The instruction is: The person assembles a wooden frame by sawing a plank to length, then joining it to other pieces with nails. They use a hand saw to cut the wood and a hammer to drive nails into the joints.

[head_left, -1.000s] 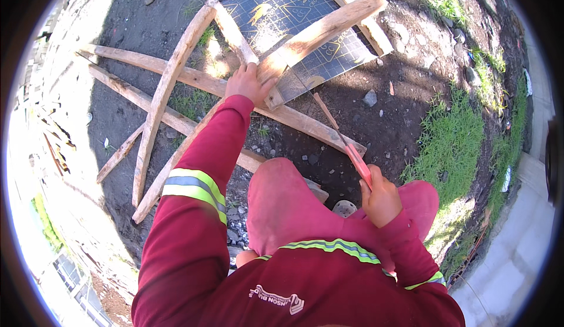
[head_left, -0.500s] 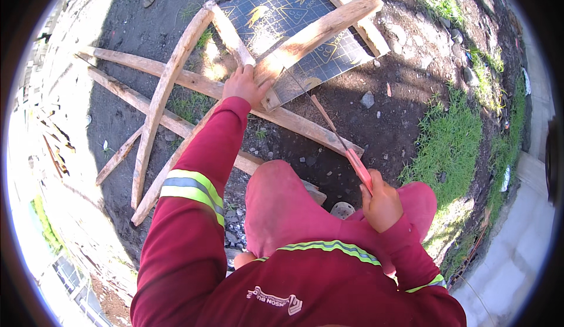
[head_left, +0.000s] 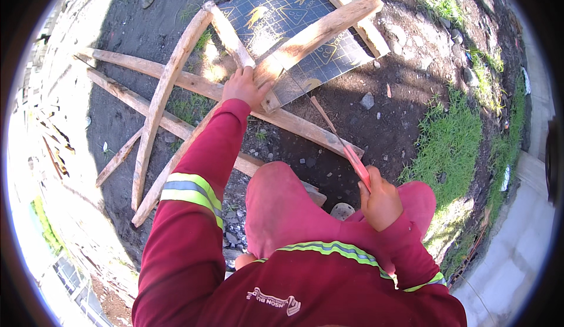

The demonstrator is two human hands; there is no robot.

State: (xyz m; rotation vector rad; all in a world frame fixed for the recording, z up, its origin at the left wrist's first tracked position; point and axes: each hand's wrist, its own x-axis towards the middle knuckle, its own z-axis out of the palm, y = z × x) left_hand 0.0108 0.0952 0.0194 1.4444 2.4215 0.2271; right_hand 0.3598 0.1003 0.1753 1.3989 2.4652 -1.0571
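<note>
My right hand [head_left: 382,201] is closed around the red handle of a handsaw [head_left: 356,166], in front of my right knee. The saw's thin blade slants away to the far left and meets the near part of a thick wooden beam [head_left: 323,32]. My left hand [head_left: 243,87] grips the wood at that beam's near end, left of the blade, where several pieces cross; its fingertips are partly hidden. Under this end runs a long wooden pole [head_left: 302,126], lying crosswise. A dark patterned panel [head_left: 341,63] lies beneath the beam, with pale sawdust on it.
More rough poles [head_left: 158,101] cross on the dirt at the left. Another timber [head_left: 370,36] lies at the far edge of the panel. Grass [head_left: 449,142] and small stones [head_left: 367,100] are at the right, beside a concrete strip [head_left: 505,262].
My right hand has shifted slightly forward with the saw. My left hand and the beam stay where they were.
</note>
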